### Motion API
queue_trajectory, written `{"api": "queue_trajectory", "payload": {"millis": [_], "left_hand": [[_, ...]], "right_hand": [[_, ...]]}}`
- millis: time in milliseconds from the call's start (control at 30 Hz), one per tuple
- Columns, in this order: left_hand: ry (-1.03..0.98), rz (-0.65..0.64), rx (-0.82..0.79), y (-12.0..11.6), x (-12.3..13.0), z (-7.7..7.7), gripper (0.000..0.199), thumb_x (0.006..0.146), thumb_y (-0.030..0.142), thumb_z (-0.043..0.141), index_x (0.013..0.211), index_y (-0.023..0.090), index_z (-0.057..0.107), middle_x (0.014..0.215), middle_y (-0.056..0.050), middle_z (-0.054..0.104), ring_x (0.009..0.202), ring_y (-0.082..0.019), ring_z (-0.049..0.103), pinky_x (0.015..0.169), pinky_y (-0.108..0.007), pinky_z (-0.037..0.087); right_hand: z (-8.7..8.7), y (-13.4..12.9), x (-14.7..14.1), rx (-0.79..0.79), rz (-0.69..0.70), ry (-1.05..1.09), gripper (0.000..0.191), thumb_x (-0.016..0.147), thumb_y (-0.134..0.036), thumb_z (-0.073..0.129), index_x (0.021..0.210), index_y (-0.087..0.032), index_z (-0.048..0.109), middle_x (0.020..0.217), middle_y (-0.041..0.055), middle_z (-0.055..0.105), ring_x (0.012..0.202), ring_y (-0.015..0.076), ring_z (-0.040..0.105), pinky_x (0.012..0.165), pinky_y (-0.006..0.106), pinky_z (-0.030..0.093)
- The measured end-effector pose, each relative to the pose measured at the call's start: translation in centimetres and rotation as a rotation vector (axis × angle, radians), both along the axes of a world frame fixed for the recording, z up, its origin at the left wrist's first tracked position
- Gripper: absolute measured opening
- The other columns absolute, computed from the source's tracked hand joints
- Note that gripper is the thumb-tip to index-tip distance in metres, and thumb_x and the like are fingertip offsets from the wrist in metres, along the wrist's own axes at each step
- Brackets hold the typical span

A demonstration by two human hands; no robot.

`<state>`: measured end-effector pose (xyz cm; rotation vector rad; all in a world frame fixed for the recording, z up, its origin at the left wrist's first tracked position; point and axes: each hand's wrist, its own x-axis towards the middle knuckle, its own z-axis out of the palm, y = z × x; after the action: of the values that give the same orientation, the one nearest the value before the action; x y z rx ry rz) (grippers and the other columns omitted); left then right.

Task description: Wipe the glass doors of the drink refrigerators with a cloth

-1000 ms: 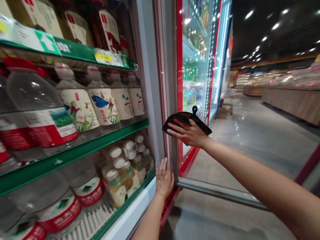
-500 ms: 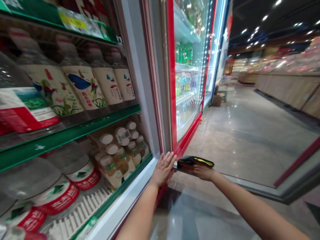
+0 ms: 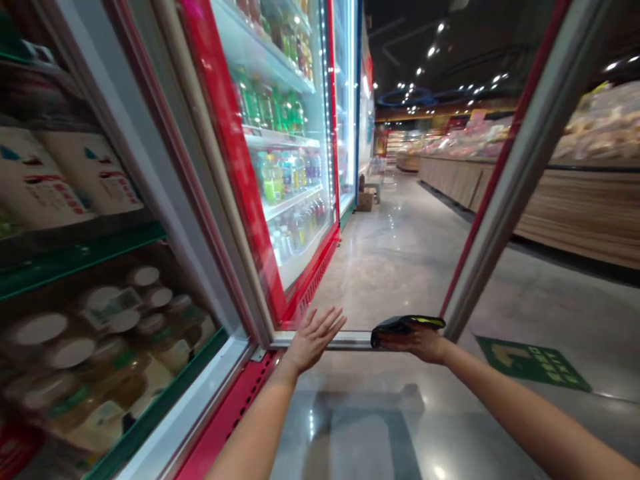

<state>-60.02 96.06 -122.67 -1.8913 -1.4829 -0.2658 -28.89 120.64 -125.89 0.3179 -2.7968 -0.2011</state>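
My left hand (image 3: 313,343) is open, fingers spread, at the hinge end of the bottom rail (image 3: 353,341) of an open glass fridge door. Whether its palm touches the rail is unclear. Farther along the same rail, my right hand (image 3: 425,342) holds a black cloth (image 3: 393,325) with a yellow-green edge against it, close to the corner with the grey upright (image 3: 525,150). The cloth hides part of the right fingers. Left of my hands lies the fridge's red base (image 3: 220,427).
White-capped bottles (image 3: 115,360) fill the lower fridge shelf, blurred, below a green shelf edge (image 3: 80,260). Beyond the glass stands a red-framed drinks fridge (image 3: 270,267). Wooden display counters (image 3: 580,207) line the right. A green floor sign (image 3: 533,363) lies beneath the door's outer side.
The view has swung right, and the door now stands across it. My left hand has come off the frame corner onto or over the rail. My right hand with the cloth is farther from the hinge.
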Motion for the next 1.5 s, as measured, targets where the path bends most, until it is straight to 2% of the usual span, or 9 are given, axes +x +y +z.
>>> {"api": "queue_trajectory", "payload": {"millis": [167,367,567,733,867,1000,1167,1300,1500], "left_hand": [[0.025,-0.067,0.055,2.7,1.6,1.2,0.073,0.089,0.008,0.045,0.157,0.028,0.030,0.158,0.000,0.045,0.153,-0.015,0.027,0.130,-0.043,0.006],[0.030,-0.070,0.064,4.8,2.9,2.3,0.075,0.087,0.009,0.046,0.158,0.029,0.029,0.158,0.000,0.044,0.154,-0.016,0.025,0.130,-0.044,0.002],[-0.005,-0.049,0.133,7.3,4.3,4.1,0.072,0.091,0.016,0.050,0.158,0.030,0.027,0.158,0.001,0.044,0.154,-0.016,0.023,0.130,-0.045,-0.001],[-0.066,0.001,0.280,10.2,6.7,8.3,0.070,0.095,0.023,0.052,0.159,0.032,0.025,0.159,0.002,0.042,0.156,-0.016,0.015,0.130,-0.045,-0.004],[-0.034,0.015,0.376,13.4,8.8,14.3,0.066,0.100,0.033,0.049,0.160,0.033,0.023,0.160,0.002,0.040,0.156,-0.017,0.015,0.129,-0.045,-0.008],[0.014,0.008,0.369,16.3,10.7,22.4,0.069,0.101,0.038,0.046,0.161,0.033,0.013,0.164,-0.001,0.033,0.154,-0.023,0.023,0.128,-0.052,-0.010],[0.018,-0.036,0.406,19.6,13.6,33.4,0.072,0.103,0.036,0.043,0.162,0.029,0.002,0.167,-0.003,0.025,0.156,-0.026,0.019,0.128,-0.058,-0.005],[-0.002,-0.027,0.499,22.1,15.3,42.6,0.078,0.101,0.033,0.045,0.162,0.021,-0.004,0.167,-0.007,0.022,0.156,-0.025,0.013,0.129,-0.056,-0.004],[0.017,-0.051,0.652,23.5,15.7,56.6,0.074,0.101,0.034,0.045,0.162,0.020,0.005,0.164,-0.007,0.030,0.156,-0.020,0.011,0.129,-0.049,-0.006]], "right_hand": [[1.6,2.2,4.5,-0.013,-0.073,-0.016,0.073,0.092,-0.001,0.037,0.152,-0.042,0.037,0.150,-0.0103,0.053,0.127,0.0071,0.059,0.116,0.032,0.041],[3.3,3.4,6.3,0.014,-0.178,-0.006,0.060,0.096,-0.003,0.042,0.143,-0.040,0.051,0.149,-0.0087,0.054,0.139,0.0117,0.050,0.122,0.044,0.036],[9.4,4.0,6.9,0.118,-0.335,0.183,0.064,0.098,-0.005,0.045,0.149,-0.043,0.041,0.151,-0.0089,0.052,0.142,0.0137,0.046,0.125,0.051,0.030],[14.6,3.6,5.1,0.260,-0.535,0.466,0.064,0.097,-0.006,0.047,0.148,-0.044,0.044,0.152,-0.0049,0.050,0.140,0.0197,0.049,0.124,0.053,0.029],[19.3,3.9,3.4,0.353,-0.659,0.652,0.061,0.096,-0.011,0.048,0.148,-0.043,0.047,0.154,-0.0019,0.048,0.141,0.0237,0.048,0.124,0.054,0.026],[26.2,4.2,2.0,0.369,-0.738,0.826,0.059,0.096,-0.013,0.050,0.149,-0.040,0.047,0.157,0.0003,0.044,0.146,0.0269,0.042,0.123,0.055,0.026],[37.2,4.7,0.9,0.366,-0.684,0.982,0.052,0.096,-0.015,0.049,0.146,-0.029,0.054,0.158,0.0042,0.044,0.150,0.0279,0.034,0.117,0.049,0.038],[46.6,5.2,0.5,0.319,-0.575,1.031,0.051,0.094,-0.014,0.049,0.144,-0.019,0.056,0.155,0.0087,0.049,0.151,0.0274,0.032,0.120,0.046,0.039],[60.2,5.3,-0.4,0.253,-0.500,1.118,0.048,0.090,-0.013,0.051,0.138,-0.012,0.061,0.153,0.0129,0.049,0.151,0.0281,0.031,0.122,0.047,0.038]]}}
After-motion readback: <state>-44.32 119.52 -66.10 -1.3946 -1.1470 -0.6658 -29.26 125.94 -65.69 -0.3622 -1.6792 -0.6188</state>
